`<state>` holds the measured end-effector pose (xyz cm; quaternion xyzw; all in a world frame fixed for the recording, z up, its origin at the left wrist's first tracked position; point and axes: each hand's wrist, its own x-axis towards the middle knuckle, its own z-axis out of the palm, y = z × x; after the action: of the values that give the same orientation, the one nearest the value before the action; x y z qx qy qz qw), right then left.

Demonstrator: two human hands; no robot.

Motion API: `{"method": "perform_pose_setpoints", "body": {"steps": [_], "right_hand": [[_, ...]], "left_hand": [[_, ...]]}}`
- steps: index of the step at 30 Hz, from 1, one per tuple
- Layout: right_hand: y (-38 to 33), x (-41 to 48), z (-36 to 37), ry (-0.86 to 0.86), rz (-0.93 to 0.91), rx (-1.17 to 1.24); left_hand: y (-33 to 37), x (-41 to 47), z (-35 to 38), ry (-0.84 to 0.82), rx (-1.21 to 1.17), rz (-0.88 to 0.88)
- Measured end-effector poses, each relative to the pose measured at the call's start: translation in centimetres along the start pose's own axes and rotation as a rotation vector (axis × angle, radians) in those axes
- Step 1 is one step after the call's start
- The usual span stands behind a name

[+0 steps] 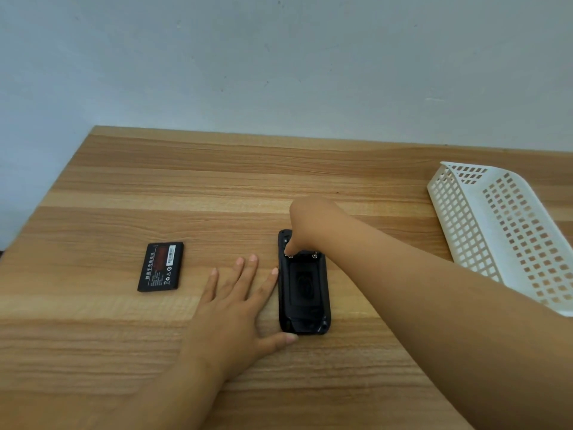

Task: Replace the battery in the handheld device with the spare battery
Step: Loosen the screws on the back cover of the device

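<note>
Fingers: right-hand fingers (290, 251) are bunching closed and pinching down at one of the two small metal fasteners (314, 255) at the far end of the back cover (305, 287); whether they are actually gripping the left one is hidden under the fingertips.
Right hand (305, 226): it is hovering over the upper end of the handheld device (304, 293), wrist raised, forearm crossing in from the right.
Left hand (237, 308): it is lying flat and spread open on the tabletop (217, 181), holding nothing, with forefinger and thumb touching the device's left edge and near corner as a brace.
Device: it is lying face down in the middle of the tabletop, cover apparently still on.
Spare battery (161, 266): it is lying label up, well apart to the left, untouched.
Basket (502, 231): white, at the right edge, not involved.
Step in hand: judging by the pose, the person is loosening the cover's fasteners, an early stage.
Doing it well: keeping the left hand pressing sideways so the device is not spinning; turning each fastener fully before prying; lifting the cover from the fastener end; keeping loose parts from rolling off.
</note>
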<state>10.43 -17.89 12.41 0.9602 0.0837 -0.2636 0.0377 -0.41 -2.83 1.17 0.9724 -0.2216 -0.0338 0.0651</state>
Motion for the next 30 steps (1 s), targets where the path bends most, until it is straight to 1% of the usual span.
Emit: {"method": "perform_pose_setpoints", "body": {"steps": [4, 20, 25, 30], "right_hand": [[0.00, -0.03, -0.02, -0.013, -0.003, 0.012], [-0.05, 0.50, 0.39, 0.024, 0.040, -0.010], [0.34, 0.36, -0.10, -0.031, 0.034, -0.003], [-0.13, 0.11, 0.02, -0.009, 0.021, -0.015]], "left_hand": [[-0.04, 0.01, 0.03, -0.002, 0.005, 0.000], [-0.01, 0.05, 0.10, -0.005, 0.000, 0.000], [-0.06, 0.07, 0.02, 0.003, 0.001, 0.002], [0.00, 0.01, -0.05, 0.002, -0.001, 0.001]]}}
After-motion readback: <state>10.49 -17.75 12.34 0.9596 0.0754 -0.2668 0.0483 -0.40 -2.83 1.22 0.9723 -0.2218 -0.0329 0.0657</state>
